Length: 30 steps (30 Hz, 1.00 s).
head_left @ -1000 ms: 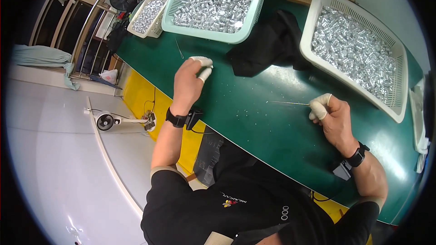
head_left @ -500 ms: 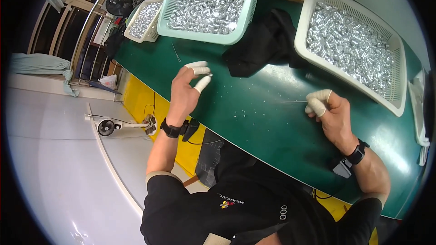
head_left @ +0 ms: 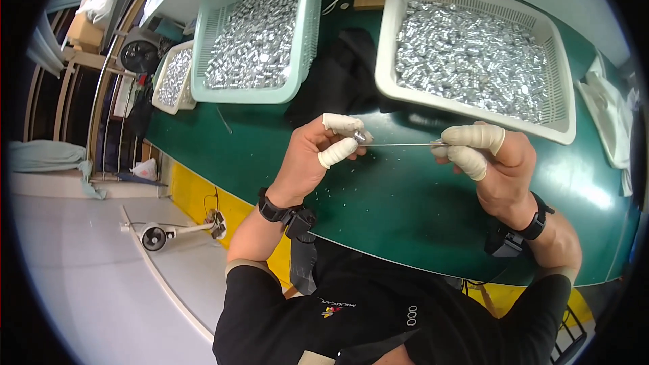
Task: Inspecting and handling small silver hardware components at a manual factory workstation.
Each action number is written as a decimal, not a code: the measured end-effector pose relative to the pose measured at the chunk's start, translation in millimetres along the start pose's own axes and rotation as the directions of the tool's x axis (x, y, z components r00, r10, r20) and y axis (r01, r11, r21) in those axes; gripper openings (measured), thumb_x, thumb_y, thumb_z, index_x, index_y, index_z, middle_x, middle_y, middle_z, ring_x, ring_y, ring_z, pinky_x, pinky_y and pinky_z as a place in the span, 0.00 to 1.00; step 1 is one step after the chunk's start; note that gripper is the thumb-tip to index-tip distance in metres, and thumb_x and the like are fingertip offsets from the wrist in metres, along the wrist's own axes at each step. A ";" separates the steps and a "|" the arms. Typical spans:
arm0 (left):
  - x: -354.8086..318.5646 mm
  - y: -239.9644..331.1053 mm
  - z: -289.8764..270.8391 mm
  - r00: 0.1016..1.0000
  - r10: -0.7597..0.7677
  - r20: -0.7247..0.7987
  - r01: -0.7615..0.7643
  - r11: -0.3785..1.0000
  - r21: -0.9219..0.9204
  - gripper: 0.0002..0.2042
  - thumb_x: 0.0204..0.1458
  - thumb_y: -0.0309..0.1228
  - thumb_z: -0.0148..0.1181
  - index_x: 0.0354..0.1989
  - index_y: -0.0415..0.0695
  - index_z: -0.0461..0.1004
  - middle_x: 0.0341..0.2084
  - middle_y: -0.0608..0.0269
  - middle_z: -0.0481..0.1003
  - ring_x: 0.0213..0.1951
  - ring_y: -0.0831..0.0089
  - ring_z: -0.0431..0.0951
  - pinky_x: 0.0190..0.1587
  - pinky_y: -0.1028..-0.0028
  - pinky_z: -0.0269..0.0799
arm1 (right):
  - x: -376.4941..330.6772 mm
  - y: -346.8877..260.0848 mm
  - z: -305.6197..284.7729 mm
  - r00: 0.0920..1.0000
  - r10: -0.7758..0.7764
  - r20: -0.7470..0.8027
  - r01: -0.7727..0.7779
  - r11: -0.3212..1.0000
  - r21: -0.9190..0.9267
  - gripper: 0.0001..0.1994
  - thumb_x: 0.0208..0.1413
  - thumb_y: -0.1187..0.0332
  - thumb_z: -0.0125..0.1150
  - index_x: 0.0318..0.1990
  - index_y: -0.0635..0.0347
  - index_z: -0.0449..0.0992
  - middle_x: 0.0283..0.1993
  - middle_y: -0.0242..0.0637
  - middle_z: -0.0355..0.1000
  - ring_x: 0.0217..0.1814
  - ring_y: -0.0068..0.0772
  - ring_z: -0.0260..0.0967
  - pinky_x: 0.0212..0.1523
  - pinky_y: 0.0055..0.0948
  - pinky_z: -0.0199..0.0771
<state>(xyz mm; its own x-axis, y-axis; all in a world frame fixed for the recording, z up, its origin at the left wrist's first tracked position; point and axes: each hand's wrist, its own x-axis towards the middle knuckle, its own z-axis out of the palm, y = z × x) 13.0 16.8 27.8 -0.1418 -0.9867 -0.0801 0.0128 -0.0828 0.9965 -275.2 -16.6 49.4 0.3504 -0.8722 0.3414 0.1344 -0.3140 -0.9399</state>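
Between the thumb and fingers of my left hand (head_left: pixel 307 155) is a small shiny metal cylinder (head_left: pixel 359 136). My right hand (head_left: pixel 501 165) pinches a thin metal rod (head_left: pixel 402 144), which points left. The rod's tip meets the cylinder; whether it goes inside is too small to tell. Pale finger cots cover the thumbs and some fingers of both hands. Both hands are above the green table (head_left: pixel 405 213), which has tiny white bits scattered on it.
Many similar metal pieces fill a pale green basket (head_left: pixel 307 40), a white basket (head_left: pixel 564 88) and a smaller cream basket (head_left: pixel 184 98). Black cloth (head_left: pixel 341 74) lies between the larger baskets. A thin metal tool (head_left: pixel 224 120) rests at the left, and white cloth (head_left: pixel 604 118) at the right.
My hands have come together from wide apart, bringing the rod's tip to the metal cylinder. The view has shifted, so the baskets appear farther left.
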 end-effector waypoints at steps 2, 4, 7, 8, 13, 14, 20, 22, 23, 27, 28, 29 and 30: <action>4.9 -4.2 2.3 1.000 0.004 0.021 -0.003 1.000 -0.014 0.11 0.59 0.25 0.62 0.49 0.41 0.75 0.41 0.56 0.81 0.39 0.71 0.81 0.42 0.74 0.76 | 2.2 3.0 -4.9 0.997 -0.079 -0.008 0.078 0.994 -0.076 0.09 0.54 0.76 0.69 0.43 0.64 0.81 0.32 0.39 0.81 0.33 0.28 0.80 0.31 0.23 0.76; 8.2 -9.1 4.8 1.000 0.012 0.024 -0.012 0.999 -0.030 0.10 0.59 0.25 0.62 0.49 0.41 0.76 0.40 0.56 0.81 0.39 0.71 0.81 0.42 0.74 0.76 | 3.5 6.7 -7.0 0.991 -0.136 -0.012 0.131 0.974 -0.185 0.09 0.51 0.76 0.71 0.40 0.64 0.82 0.30 0.40 0.80 0.30 0.31 0.79 0.30 0.24 0.76; 11.6 -14.1 6.2 1.000 0.008 0.021 -0.007 0.999 -0.043 0.10 0.59 0.25 0.63 0.49 0.41 0.76 0.39 0.57 0.81 0.39 0.70 0.81 0.42 0.74 0.77 | 7.6 10.2 -8.7 0.984 -0.179 0.004 0.174 0.945 -0.275 0.09 0.50 0.76 0.72 0.39 0.64 0.82 0.29 0.41 0.79 0.29 0.34 0.79 0.30 0.25 0.76; 13.0 -15.2 6.1 1.000 0.004 0.015 -0.004 0.999 -0.047 0.11 0.59 0.25 0.63 0.48 0.40 0.76 0.39 0.57 0.81 0.39 0.70 0.81 0.42 0.73 0.77 | 10.1 11.1 -9.0 0.979 -0.201 0.024 0.198 0.930 -0.311 0.09 0.49 0.76 0.72 0.38 0.64 0.82 0.29 0.41 0.79 0.29 0.35 0.79 0.30 0.25 0.76; 15.5 -18.3 5.6 1.000 -0.003 0.009 0.004 0.999 -0.047 0.11 0.58 0.26 0.64 0.48 0.40 0.76 0.38 0.57 0.80 0.39 0.70 0.81 0.42 0.73 0.77 | 16.5 16.5 -7.7 0.963 -0.260 0.071 0.267 0.888 -0.375 0.08 0.49 0.78 0.71 0.38 0.64 0.81 0.28 0.41 0.79 0.26 0.34 0.77 0.28 0.27 0.73; 15.5 -17.5 5.9 1.000 -0.002 0.010 0.003 0.999 -0.046 0.11 0.58 0.26 0.64 0.48 0.40 0.76 0.38 0.57 0.80 0.39 0.70 0.81 0.42 0.73 0.77 | 16.5 16.2 -7.5 0.963 -0.261 0.070 0.268 0.887 -0.376 0.08 0.49 0.78 0.71 0.38 0.64 0.81 0.28 0.41 0.79 0.26 0.34 0.77 0.28 0.27 0.73; 14.2 -19.7 6.3 1.000 0.003 0.015 -0.003 0.999 -0.040 0.11 0.58 0.26 0.64 0.48 0.40 0.76 0.39 0.57 0.81 0.39 0.70 0.81 0.42 0.73 0.77 | 15.8 18.0 -5.0 0.965 -0.253 0.073 0.262 0.890 -0.373 0.08 0.49 0.77 0.71 0.37 0.63 0.81 0.26 0.41 0.77 0.24 0.35 0.75 0.27 0.27 0.71; 13.3 -20.5 6.9 1.000 0.005 0.017 -0.004 0.999 -0.033 0.11 0.58 0.25 0.64 0.48 0.40 0.76 0.39 0.57 0.81 0.39 0.70 0.81 0.42 0.73 0.77 | 15.2 17.8 -4.4 0.965 -0.252 0.078 0.263 0.888 -0.378 0.08 0.50 0.77 0.71 0.37 0.63 0.81 0.26 0.41 0.77 0.24 0.35 0.74 0.27 0.28 0.71; 12.8 -20.9 7.5 1.000 0.007 0.015 -0.006 1.000 -0.028 0.11 0.58 0.26 0.64 0.48 0.40 0.76 0.39 0.57 0.81 0.39 0.70 0.81 0.42 0.73 0.77 | 14.7 17.8 -4.2 0.965 -0.251 0.079 0.262 0.889 -0.375 0.07 0.50 0.77 0.71 0.37 0.63 0.81 0.26 0.41 0.77 0.24 0.36 0.74 0.26 0.28 0.71; 11.7 -21.1 7.8 1.000 0.014 0.009 -0.014 1.000 -0.009 0.11 0.57 0.25 0.64 0.48 0.39 0.76 0.39 0.57 0.81 0.39 0.71 0.81 0.43 0.73 0.77 | 15.2 17.6 -3.2 0.969 -0.231 0.090 0.247 0.898 -0.363 0.08 0.49 0.77 0.72 0.37 0.63 0.81 0.27 0.41 0.77 0.25 0.37 0.75 0.27 0.28 0.72; 11.5 -21.2 7.9 1.000 0.016 0.009 -0.016 1.000 -0.005 0.11 0.57 0.24 0.64 0.48 0.39 0.76 0.39 0.57 0.81 0.39 0.71 0.81 0.43 0.73 0.77 | 15.2 17.3 -3.0 0.973 -0.210 0.098 0.231 0.903 -0.362 0.09 0.48 0.77 0.72 0.37 0.63 0.81 0.28 0.41 0.77 0.27 0.38 0.76 0.28 0.29 0.74; 11.9 -21.0 8.2 1.000 0.020 0.011 -0.020 1.000 -0.001 0.11 0.57 0.22 0.64 0.48 0.38 0.76 0.39 0.57 0.81 0.39 0.70 0.81 0.43 0.73 0.77 | 15.6 16.7 -3.0 0.976 -0.189 0.106 0.215 0.907 -0.361 0.09 0.47 0.77 0.73 0.37 0.63 0.81 0.28 0.42 0.78 0.28 0.39 0.77 0.28 0.30 0.76; 12.1 -19.2 8.5 1.000 0.023 0.014 -0.023 1.000 -0.002 0.11 0.57 0.22 0.64 0.48 0.38 0.76 0.39 0.57 0.81 0.39 0.70 0.81 0.43 0.73 0.77 | 16.2 16.3 -2.4 0.976 -0.191 0.104 0.216 0.906 -0.365 0.09 0.47 0.77 0.73 0.37 0.63 0.81 0.28 0.42 0.78 0.28 0.39 0.77 0.28 0.30 0.76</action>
<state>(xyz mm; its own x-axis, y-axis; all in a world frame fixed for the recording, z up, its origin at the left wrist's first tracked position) 2.7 7.7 8.0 -0.1558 -0.9861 -0.0571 0.0177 -0.0606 0.9980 -269.6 -36.7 39.6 0.4127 -0.7524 0.5133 -0.1412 -0.6096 -0.7800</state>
